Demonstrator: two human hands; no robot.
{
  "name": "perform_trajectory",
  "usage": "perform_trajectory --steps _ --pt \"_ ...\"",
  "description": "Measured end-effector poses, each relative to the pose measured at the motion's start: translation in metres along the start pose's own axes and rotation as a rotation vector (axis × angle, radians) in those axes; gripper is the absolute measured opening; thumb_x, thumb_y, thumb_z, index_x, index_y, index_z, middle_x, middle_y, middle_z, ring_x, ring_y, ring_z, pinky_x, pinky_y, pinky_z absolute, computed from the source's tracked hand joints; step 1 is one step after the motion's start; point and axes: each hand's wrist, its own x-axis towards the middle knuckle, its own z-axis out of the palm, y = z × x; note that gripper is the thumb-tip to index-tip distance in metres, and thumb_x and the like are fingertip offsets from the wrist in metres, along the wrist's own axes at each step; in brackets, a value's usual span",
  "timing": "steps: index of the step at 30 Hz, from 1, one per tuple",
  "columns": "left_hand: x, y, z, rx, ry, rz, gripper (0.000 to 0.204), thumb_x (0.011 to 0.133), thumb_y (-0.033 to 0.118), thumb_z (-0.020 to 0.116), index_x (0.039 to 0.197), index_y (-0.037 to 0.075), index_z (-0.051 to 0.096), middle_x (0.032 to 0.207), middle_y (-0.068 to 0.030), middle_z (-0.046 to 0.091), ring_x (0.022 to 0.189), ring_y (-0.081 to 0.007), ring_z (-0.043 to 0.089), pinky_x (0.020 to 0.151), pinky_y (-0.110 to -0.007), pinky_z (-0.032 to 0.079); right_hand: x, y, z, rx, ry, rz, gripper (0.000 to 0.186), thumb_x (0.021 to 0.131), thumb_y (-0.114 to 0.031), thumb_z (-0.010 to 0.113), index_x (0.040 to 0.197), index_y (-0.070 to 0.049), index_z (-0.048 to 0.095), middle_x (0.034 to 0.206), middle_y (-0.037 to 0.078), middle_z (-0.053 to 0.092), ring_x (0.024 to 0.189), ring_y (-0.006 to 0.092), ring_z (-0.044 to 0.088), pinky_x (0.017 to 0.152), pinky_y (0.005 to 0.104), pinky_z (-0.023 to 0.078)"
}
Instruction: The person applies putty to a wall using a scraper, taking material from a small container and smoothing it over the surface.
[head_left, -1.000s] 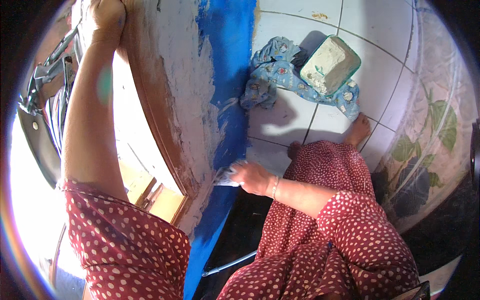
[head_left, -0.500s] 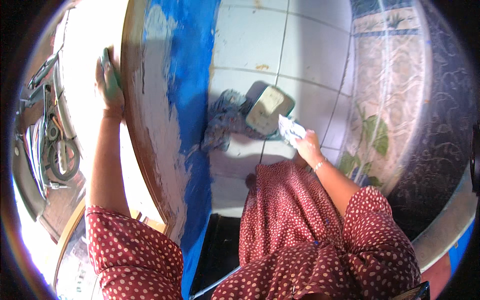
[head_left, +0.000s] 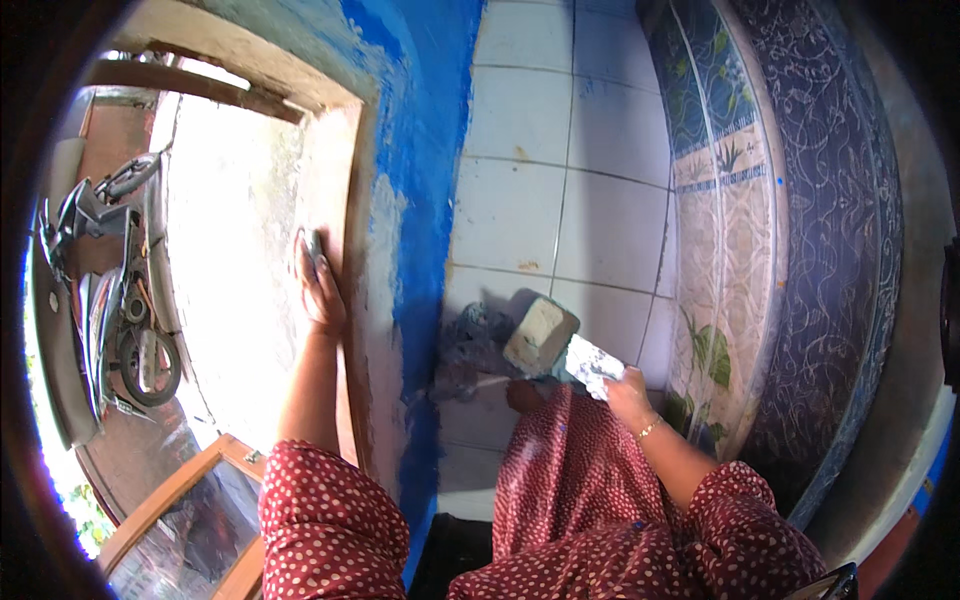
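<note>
My right hand (head_left: 629, 400) is closed around a putty knife (head_left: 590, 364), its broad blade coated in white paste. The blade's tip is beside a small rectangular tub (head_left: 541, 336) of off-white paste. At the left, my left hand (head_left: 322, 290) lies with fingers stretched along the wooden frame (head_left: 354, 210) of a bright opening. Something grey shows at those fingertips; whether it is paste or a small object, I cannot make out. Next to the frame, the blue wall (head_left: 425, 130) carries a rough strip of white filler (head_left: 383, 235).
Crumpled grey plastic (head_left: 470, 345) lies beside the tub on white floor tiles (head_left: 510, 215). A wall with patterned tiles (head_left: 725, 230) stands to the right. Through the opening a motorbike (head_left: 120, 290) is visible. A wood-framed glass pane (head_left: 185, 520) juts out at lower left.
My view has shifted, showing more of the opening and its upper frame. My left hand still rests at the frame. The putty knife remains in my right hand by the tub.
</note>
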Motion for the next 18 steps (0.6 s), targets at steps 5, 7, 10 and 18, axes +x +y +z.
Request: perform_trajectory --steps 5,7,10,18 --pt "0.006 0.027 -0.021 0.134 -0.074 -0.067 0.050 0.088 0.017 0.041 0.133 -0.004 0.037 0.136 -0.0245 0.039 0.126 -0.0404 0.035 0.108 -0.045 0.024 0.030 -0.043 -0.023 -0.155 -0.085 0.096 0.016 0.078 -0.014 0.059 0.073 -0.003 0.068 0.074 0.016 0.064 0.068 0.0337 0.062 0.065 0.0456 0.048" --pt "0.008 0.034 -0.025 0.201 -0.099 -0.040 0.051 0.088 0.019 0.040 0.134 -0.004 0.036 0.137 -0.0247 0.037 0.127 -0.0406 0.034 0.108 -0.045 0.023 0.040 -0.046 -0.015 -0.193 -0.073 -0.019 0.018 0.078 -0.016 0.058 0.069 -0.003 0.067 0.068 0.016 0.063 0.066 0.0349 0.061 0.065 0.0475 0.046" --pt "0.011 0.038 -0.020 0.176 -0.124 -0.069 0.051 0.089 0.018 0.041 0.133 -0.005 0.035 0.138 -0.0247 0.037 0.129 -0.0400 0.032 0.109 -0.046 0.022 0.068 -0.053 -0.004 -0.272 -0.172 -0.016 0.019 0.079 -0.017 0.058 0.072 -0.002 0.068 0.072 0.019 0.063 0.070 0.0352 0.061 0.069 0.0463 0.047" --pt "0.011 0.028 -0.018 0.170 -0.128 -0.013 0.048 0.090 0.016 0.039 0.134 -0.004 0.035 0.139 -0.0250 0.035 0.129 -0.0407 0.032 0.108 -0.044 0.023 0.193 -0.031 0.082 -0.412 -0.485 0.200 0.030 0.085 -0.016 0.050 0.110 -0.007 0.065 0.138 0.021 0.039 0.127 0.0338 0.039 0.103 0.0455 0.034"
